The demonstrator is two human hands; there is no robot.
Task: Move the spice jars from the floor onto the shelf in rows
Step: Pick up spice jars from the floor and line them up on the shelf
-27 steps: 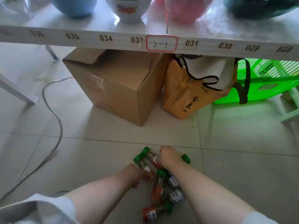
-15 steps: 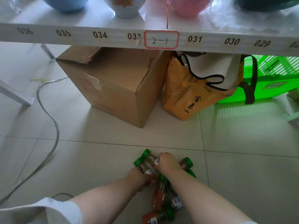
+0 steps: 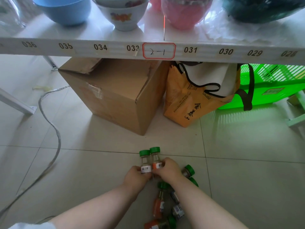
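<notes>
Both hands are working low over the floor tiles (image 3: pixel 82 171), each one gripping a green-capped spice jar. Left hand (image 3: pixel 137 177) is curling fingers around the pale jar (image 3: pixel 145 162); right hand (image 3: pixel 170 171) is wrapping around the orange-label jar (image 3: pixel 156 160). The two jars are standing upright, side by side and touching, caps pointing toward the shelf. The remaining jars (image 3: pixel 162 205) are lying tumbled on the tile under and beside the right forearm, with two more green caps (image 3: pixel 189 169) peeking out just right of the right hand. Shelf edge (image 3: pixel 99 47), carrying numbered tags and a red-bordered label (image 3: pixel 159 51), is running across the whole top of view. Shelf surface behind that edge is holding a blue bowl (image 3: pixel 61 10), a white patterned bowl (image 3: pixel 123 15), a pink bowl (image 3: pixel 184 14) and a dark bowl in plastic wrap (image 3: pixel 260 9), leaving a bare strip along the front lip. Under the shelf, a cardboard box (image 3: pixel 115 93), orange bag (image 3: pixel 194 103) and green crate (image 3: pixel 272 86) are sitting close together. Open tile is lying between box and jars. A cable (image 3: pixel 54 129) is snaking across the floor at left, well apart from the hands.
</notes>
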